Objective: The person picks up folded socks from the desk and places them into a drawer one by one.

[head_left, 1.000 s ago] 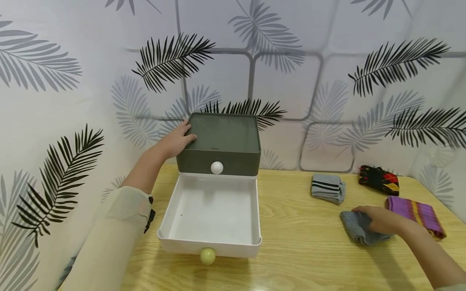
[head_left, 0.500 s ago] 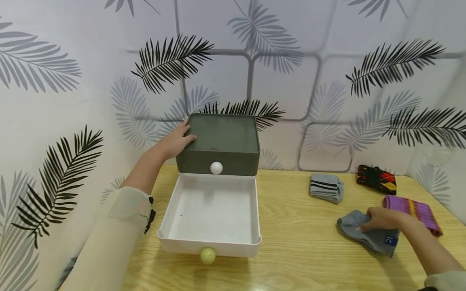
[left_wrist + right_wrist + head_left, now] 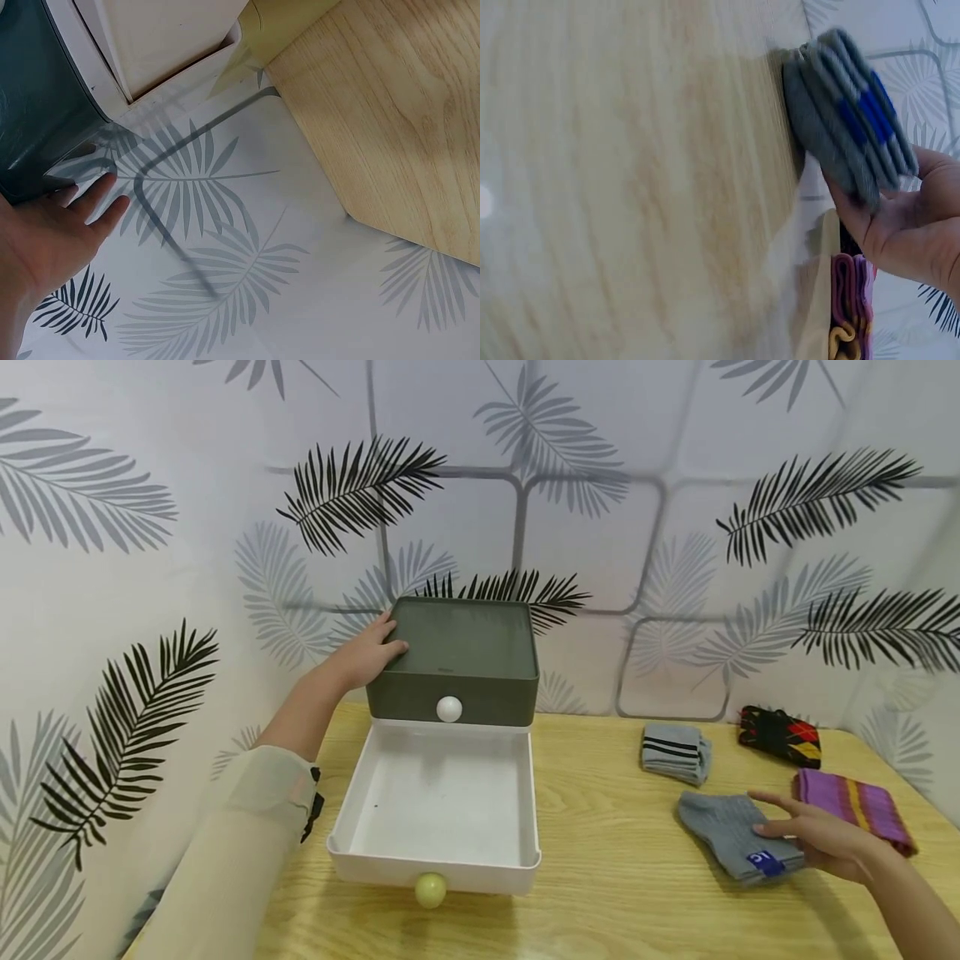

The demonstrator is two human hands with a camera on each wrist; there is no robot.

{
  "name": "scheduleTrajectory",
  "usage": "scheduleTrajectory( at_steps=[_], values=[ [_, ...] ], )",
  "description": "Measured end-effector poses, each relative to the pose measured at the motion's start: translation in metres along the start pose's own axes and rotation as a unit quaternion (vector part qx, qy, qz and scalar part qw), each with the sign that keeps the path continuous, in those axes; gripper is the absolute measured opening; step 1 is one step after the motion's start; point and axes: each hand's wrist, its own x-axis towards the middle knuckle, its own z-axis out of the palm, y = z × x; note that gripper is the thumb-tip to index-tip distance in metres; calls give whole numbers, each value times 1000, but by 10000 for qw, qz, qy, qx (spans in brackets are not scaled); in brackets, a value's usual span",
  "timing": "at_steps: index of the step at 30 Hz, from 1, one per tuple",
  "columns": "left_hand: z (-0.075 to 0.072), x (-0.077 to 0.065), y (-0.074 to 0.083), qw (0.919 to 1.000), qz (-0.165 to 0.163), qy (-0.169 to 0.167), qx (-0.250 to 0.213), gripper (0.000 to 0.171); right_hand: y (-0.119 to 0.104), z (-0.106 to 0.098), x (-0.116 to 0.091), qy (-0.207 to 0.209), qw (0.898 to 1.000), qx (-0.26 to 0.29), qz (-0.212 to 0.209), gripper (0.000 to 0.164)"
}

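Observation:
My left hand [image 3: 367, 656] lies over the left edge of the dark green top of a small drawer box [image 3: 465, 639], its fingers spread and straight. The green front has a white knob [image 3: 449, 708]. Below it a white drawer [image 3: 442, 793] is pulled out, with a yellow-green knob [image 3: 431, 890] and a bare inside. At the right, my right hand [image 3: 825, 839] holds a folded pair of grey socks [image 3: 731, 835] by one side, thumb on top and index finger stretched out. A blue patch [image 3: 874, 116] shows on the socks in the right wrist view, where they tilt off the table.
Behind the grey socks lie folded light grey socks [image 3: 675, 752] with black stripes. Farther right are a black, red and yellow patterned pair [image 3: 780, 735] and a purple striped pair [image 3: 855, 806]. A leaf-patterned wall [image 3: 585, 543] closes off the wooden table [image 3: 592, 893] behind.
The right hand has turned the grey socks over and shifted them slightly left, so the blue patch now faces up. The left hand stays on the box.

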Motion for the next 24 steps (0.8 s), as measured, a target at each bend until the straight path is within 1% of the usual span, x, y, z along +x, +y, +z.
scheduleTrajectory(
  at_steps=[1,2,4,6,9,10,13,16,24],
  values=[
    [0,0,0,10000,5,14,-1,61,1,0,-1,-181,9996,176,-88,70],
    [1,0,-1,10000,7,24,-3,61,2,0,-1,-389,9985,324,-204,67],
    [1,1,-1,10000,17,38,0,61,4,-2,-3,-850,9935,618,-437,58],
    [1,1,-2,10000,29,45,-12,61,6,-3,-3,-1207,9877,764,-631,49],
    [2,1,-2,10000,46,43,-32,61,6,-2,-3,-1488,9822,935,-668,45],
    [2,1,-2,10000,46,42,-41,61,5,-1,-3,-1496,9824,917,-643,44],
    [2,1,-2,10000,49,42,-27,61,2,4,-4,-1281,9878,726,-499,44],
    [2,2,-3,10000,47,44,-11,62,-3,10,-7,-1148,9904,611,-460,45],
    [2,2,-3,10000,61,24,22,61,-26,28,-14,-1114,9882,825,-653,45]
  ],
)
